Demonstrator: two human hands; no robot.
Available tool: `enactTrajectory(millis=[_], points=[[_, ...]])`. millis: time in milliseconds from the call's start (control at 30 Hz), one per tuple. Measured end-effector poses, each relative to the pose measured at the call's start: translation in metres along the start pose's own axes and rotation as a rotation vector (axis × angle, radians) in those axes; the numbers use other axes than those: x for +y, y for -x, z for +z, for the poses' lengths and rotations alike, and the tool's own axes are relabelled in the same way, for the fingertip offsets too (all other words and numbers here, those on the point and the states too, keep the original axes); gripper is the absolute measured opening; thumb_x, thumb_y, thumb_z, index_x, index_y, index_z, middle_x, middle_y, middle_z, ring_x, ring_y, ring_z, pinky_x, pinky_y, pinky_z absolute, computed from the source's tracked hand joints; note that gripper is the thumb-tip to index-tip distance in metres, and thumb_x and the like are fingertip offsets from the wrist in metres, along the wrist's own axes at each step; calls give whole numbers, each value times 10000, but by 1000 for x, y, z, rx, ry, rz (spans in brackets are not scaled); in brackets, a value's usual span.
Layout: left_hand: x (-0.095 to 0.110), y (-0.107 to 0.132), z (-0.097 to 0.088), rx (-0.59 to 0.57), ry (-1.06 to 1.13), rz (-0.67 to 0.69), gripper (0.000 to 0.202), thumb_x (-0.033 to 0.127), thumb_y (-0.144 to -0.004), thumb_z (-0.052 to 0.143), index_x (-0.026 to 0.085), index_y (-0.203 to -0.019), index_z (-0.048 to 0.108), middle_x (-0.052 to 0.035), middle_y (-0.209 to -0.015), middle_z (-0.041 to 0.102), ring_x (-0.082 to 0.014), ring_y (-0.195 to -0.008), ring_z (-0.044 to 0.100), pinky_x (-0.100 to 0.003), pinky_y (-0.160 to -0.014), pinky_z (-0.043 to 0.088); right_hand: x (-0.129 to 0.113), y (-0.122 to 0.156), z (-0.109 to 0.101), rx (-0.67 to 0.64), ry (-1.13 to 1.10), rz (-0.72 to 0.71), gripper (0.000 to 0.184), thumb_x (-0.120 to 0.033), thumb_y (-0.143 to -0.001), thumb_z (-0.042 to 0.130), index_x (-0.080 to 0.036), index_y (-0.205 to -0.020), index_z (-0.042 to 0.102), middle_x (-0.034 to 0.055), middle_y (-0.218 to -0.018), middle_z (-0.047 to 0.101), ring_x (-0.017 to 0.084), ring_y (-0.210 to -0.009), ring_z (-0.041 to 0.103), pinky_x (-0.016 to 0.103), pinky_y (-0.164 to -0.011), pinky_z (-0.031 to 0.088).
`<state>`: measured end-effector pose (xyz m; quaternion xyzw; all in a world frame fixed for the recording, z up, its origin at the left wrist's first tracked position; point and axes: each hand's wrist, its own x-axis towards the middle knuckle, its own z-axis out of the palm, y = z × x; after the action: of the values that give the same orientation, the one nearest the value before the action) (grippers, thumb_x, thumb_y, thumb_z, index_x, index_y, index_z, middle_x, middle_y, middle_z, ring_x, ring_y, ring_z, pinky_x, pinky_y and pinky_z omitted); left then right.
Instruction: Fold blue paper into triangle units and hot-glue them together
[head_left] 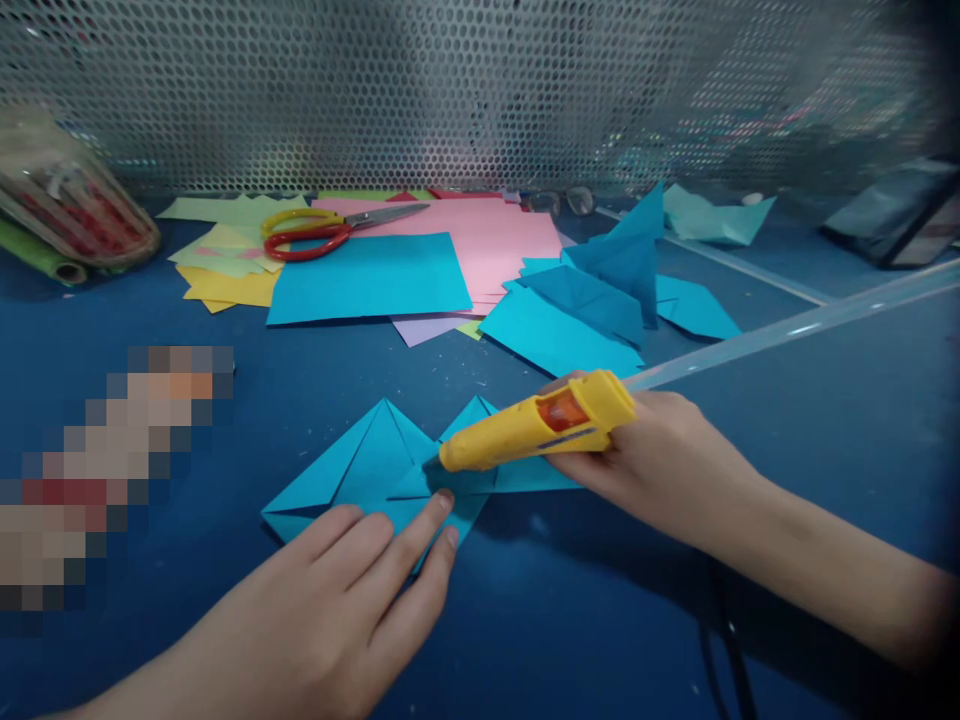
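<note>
A yellow hot glue gun (525, 428) is gripped in my right hand (645, 440), and a long clear glue stick (795, 328) sticks out of its back toward the right. Its dark nozzle points down at the folded blue paper (375, 455) on the table; whether the tip touches the paper I cannot tell. My left hand (341, 590) lies over the near edge of that paper with its fingers stretched out, the index fingertip close to the nozzle. Part of the paper is hidden under both hands.
Scissors (311, 240) with red and yellow handles lie on sheets of blue, pink (510, 240) and yellow paper. Folded blue pieces (577, 300) sit to the right of them. A jar (75, 195) stands at left, a perforated metal panel (450, 100) behind. A black cord (727, 640) hangs at lower right.
</note>
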<state>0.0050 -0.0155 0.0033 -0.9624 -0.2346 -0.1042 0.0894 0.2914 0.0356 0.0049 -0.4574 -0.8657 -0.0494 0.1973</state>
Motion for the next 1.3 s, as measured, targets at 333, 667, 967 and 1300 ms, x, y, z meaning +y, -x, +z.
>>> enactTrajectory(millis=[333,667,967,1300], points=[[0,3,-1,-34,-21,5,378,142,-1033,396,186,-1308,652,-37,-1366,692,-205,-914,613,-367,-834,410,6,-2,-8,-26,-11,20,93,-165,-784,529,-214,-713,561,17,-567,638,171,-436,602,249,-445,345],[0,0,0,-3,6,-13,439,117,-1073,258,163,-1290,638,-36,-1353,702,-190,-880,612,-378,-831,407,8,-5,-10,-73,23,55,81,-209,-815,529,-219,-751,579,28,-605,675,180,-473,630,247,-466,371],[2,5,2,19,1,-22,375,182,-1070,381,197,-1315,665,-24,-1336,713,-188,-1013,640,-350,-914,434,12,-4,-16,-149,85,69,140,-214,-785,498,-243,-651,472,15,-510,575,172,-446,572,265,-468,332],[8,7,14,144,16,-102,390,163,-1073,347,162,-1218,709,-69,-1227,750,-224,-1138,650,-346,-1006,441,23,0,-15,-157,68,2,220,-231,-828,482,-235,-611,448,15,-490,554,146,-424,525,272,-480,336]])
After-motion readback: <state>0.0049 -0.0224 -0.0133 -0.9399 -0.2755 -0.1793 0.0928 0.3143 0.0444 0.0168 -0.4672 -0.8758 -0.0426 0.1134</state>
